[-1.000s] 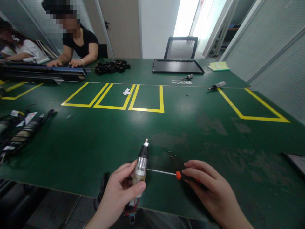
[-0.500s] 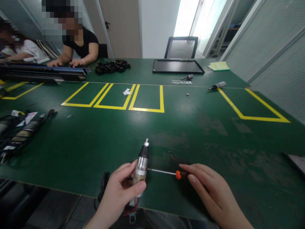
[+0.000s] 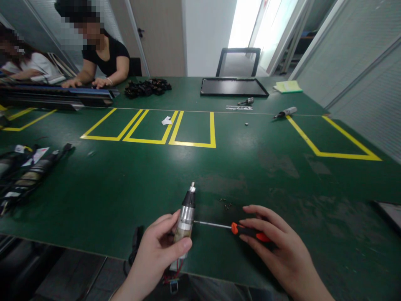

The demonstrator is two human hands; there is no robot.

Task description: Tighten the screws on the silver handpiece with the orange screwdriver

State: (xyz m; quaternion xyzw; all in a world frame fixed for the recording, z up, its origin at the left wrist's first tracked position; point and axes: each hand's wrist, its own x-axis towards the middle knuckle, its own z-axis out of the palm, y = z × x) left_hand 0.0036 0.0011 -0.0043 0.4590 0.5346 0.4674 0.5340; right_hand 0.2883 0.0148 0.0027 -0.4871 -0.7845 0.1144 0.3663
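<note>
My left hand (image 3: 159, 246) is wrapped round the partly uncased body of an electric screwdriver (image 3: 187, 214), nose tilted up and away from me. Red wires (image 3: 178, 267) and a small board (image 3: 174, 286) hang from its lower end. From the right, a screwdriver (image 3: 216, 225) with a black and orange handle lies level, its tip at the side of the metal collar. My right hand (image 3: 278, 246) holds that handle loosely between thumb and fingers. Several tiny screws (image 3: 228, 205) rest on the green table just beyond the shaft.
Cabled electric screwdrivers (image 3: 31, 175) lie at the left. Yellow tape (image 3: 192, 145) marks areas across the table (image 3: 125, 179). Farther back are a black-framed panel (image 3: 234, 87), a dark heap of parts (image 3: 148, 87) and a grey tool (image 3: 286, 112). Two people sit at the far left.
My right hand has changed its hold on the screwdriver: the fingers have spread, and more of the handle shows. My left hand and the electric screwdriver have stayed put.
</note>
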